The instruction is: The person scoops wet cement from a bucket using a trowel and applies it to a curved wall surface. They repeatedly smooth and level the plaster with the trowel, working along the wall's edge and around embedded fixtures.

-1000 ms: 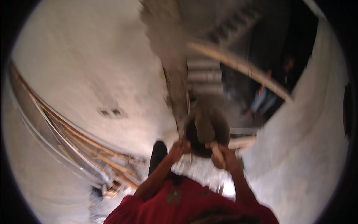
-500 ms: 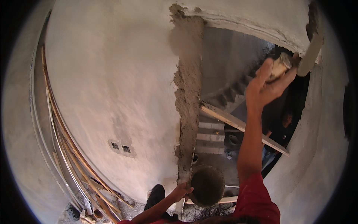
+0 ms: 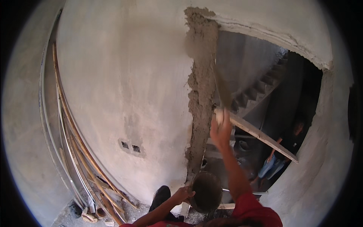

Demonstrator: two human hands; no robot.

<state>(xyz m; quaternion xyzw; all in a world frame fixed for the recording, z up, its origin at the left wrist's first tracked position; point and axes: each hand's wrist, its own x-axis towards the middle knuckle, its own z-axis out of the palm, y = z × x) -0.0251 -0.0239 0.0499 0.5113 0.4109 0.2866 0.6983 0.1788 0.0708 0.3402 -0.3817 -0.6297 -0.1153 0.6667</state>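
Observation:
My right hand [image 3: 221, 132] is closed around the pale handle of a trowel. Its blurred blade [image 3: 224, 92] points upward, beside the left edge of the doorway opening. Down that edge runs a rough strip of dark, wet-looking mortar [image 3: 201, 79]. Whether the blade touches the strip, I cannot tell. Low in front of me, my left hand [image 3: 184, 194] grips the rim of a round, dark bucket [image 3: 219, 182] tilted toward me. The inside looks dark grey; how much is in it is unclear.
A wooden plank [image 3: 261, 137] slants across the opening. Beyond it are stairs [image 3: 261, 89] and a person [image 3: 289, 145] in dark top and jeans. Long poles and boards [image 3: 77, 147] lean at the left wall. Two electrical boxes [image 3: 131, 146] sit in the plastered wall [image 3: 155, 94].
My right hand has swung the trowel down and left, from the opening's upper right corner to its left edge. My left hand still holds the bucket. The view has shifted slightly.

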